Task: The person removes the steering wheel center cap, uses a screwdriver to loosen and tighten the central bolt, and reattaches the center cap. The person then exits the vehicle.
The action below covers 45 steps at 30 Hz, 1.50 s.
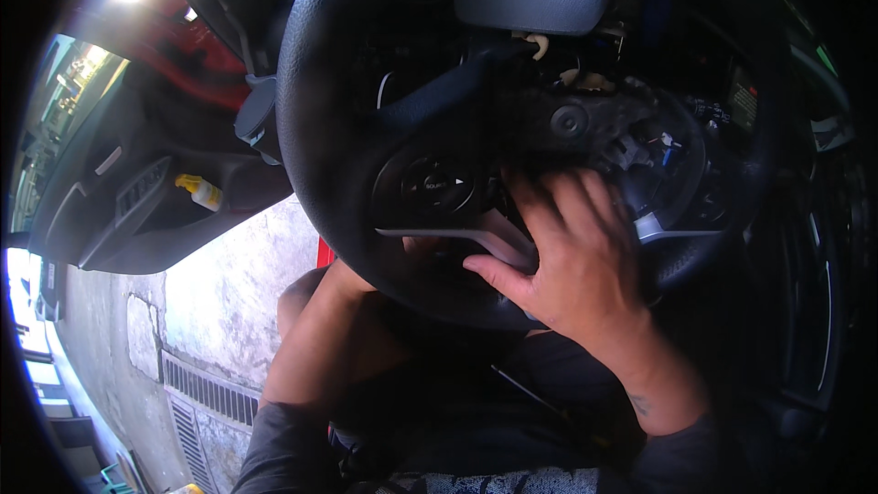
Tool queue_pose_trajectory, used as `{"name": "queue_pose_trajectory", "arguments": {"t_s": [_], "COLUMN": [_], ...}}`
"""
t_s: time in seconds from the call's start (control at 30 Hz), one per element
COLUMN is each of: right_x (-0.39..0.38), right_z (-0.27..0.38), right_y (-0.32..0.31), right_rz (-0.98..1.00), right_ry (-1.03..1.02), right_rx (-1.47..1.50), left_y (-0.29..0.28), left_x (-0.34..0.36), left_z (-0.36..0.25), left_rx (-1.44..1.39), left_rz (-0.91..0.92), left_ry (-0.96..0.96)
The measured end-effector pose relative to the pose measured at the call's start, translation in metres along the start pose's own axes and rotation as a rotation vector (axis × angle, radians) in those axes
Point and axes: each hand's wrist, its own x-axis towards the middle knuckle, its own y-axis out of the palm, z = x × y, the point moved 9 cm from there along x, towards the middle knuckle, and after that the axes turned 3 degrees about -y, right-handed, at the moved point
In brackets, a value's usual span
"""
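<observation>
One right hand (583, 252), half-open, touching steering wheel (305, 82)

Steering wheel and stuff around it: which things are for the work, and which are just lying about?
Seem to belong to the work:
steering wheel
its uncovered centre, by the right hand
perhaps the thin rod over the lap; I can't tell

Seem just lying about:
yellow-topped bottle at the door panel

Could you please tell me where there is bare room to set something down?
The pale floor between the door panel, the drain grate and the left forearm shows bare. It is crowded at the steering-wheel hub, where the right hand spreads beside exposed fittings.
</observation>
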Motion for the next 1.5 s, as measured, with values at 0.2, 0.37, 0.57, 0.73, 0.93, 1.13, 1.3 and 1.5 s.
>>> {"name": "queue_pose_trajectory", "arguments": {"t_s": [0.2,0.37,0.57,0.73,0.93,1.13,1.3,1.5], "right_x": [-0.01,-0.02,-0.002,-0.001,0.0,0.0,0.001,-0.008], "right_z": [0.002,0.001,-0.004,-0.006,-0.006,-0.004,-0.003,0.003], "right_y": [0.002,-0.008,-0.007,-0.005,-0.004,-0.001,0.002,-0.003], "right_rz": [-0.017,-0.01,0.012,0.017,0.044,0.047,0.039,0.061], "right_ry": [-0.006,0.011,0.03,0.027,0.033,0.027,0.016,0.007], "right_rx": [0.04,-0.065,-0.066,-0.03,-0.015,0.0,0.02,0.076], "left_y": [-0.001,-0.004,-0.008,-0.011,-0.014,-0.019,-0.023,-0.021], "left_x": [0.008,0.01,0.013,0.014,0.015,0.02,0.028,0.031], "left_z": [-0.014,-0.006,0.004,-0.004,0.001,0.012,0.024,0.016], "left_rx": [0.159,0.185,-0.021,0.044,0.169,0.549,0.435,0.483], "left_rz": [0.013,0.045,0.024,0.001,0.011,0.072,0.07,0.061], "left_ry": [0.101,0.066,-0.01,0.025,-0.041,-0.036,-0.08,0.011]}}
